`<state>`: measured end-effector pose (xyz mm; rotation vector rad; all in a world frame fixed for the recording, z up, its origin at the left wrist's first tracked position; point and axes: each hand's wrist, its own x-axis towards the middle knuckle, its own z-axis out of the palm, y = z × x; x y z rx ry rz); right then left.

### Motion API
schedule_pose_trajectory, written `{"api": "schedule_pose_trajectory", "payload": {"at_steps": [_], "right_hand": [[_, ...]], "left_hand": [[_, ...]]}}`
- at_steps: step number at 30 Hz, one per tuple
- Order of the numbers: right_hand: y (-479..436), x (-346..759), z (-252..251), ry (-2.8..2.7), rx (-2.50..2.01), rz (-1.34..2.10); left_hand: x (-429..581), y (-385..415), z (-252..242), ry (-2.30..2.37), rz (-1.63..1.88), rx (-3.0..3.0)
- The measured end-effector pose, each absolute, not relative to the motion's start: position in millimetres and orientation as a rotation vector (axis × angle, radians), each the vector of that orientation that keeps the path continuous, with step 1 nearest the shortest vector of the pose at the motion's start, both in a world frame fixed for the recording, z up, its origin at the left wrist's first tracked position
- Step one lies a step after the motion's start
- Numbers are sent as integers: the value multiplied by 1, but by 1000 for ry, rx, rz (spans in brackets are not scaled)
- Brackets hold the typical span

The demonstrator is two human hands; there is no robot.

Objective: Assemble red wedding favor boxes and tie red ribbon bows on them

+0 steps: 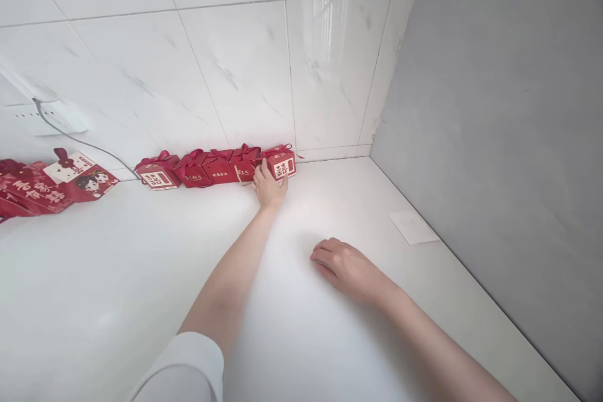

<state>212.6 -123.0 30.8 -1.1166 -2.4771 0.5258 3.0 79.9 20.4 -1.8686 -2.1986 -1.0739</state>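
Observation:
A row of small red gift boxes with ribbon bows (214, 168) stands along the tiled wall at the back of the white table (117, 276). My left hand (269, 187) reaches far forward and grips the rightmost red box (281, 162), thumb on its left side and fingers on its front. My right hand (343, 267) rests on the table nearer to me, fingers loosely curled with nothing in them.
Flat red printed cartons (51, 185) lie stacked at the far left. A grey cable (70, 136) runs down the tiled wall. A white paper square (413, 227) lies near the grey wall on the right.

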Motion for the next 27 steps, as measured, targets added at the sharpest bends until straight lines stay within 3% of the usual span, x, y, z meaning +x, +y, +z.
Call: {"api": "schedule_pose_trajectory", "payload": {"at_steps": [4, 13, 17, 22, 27], "right_hand": [[-122, 212, 30, -2486, -1104, 522], [-119, 214, 30, -2495, -1094, 503], [-117, 215, 33, -2426, -1173, 445], [-114, 224, 45, -1902, -1310, 405], [-113, 237, 58, -1561, -1290, 641]], "left_hand": [[9, 99, 44, -1900, -969, -2028], [-7, 133, 82, -2061, -637, -2245], [4, 84, 81, -1920, -575, -2412], [5, -19, 85, -1689, -500, -2730], [-20, -89, 117, -1646, -515, -3292]]}}
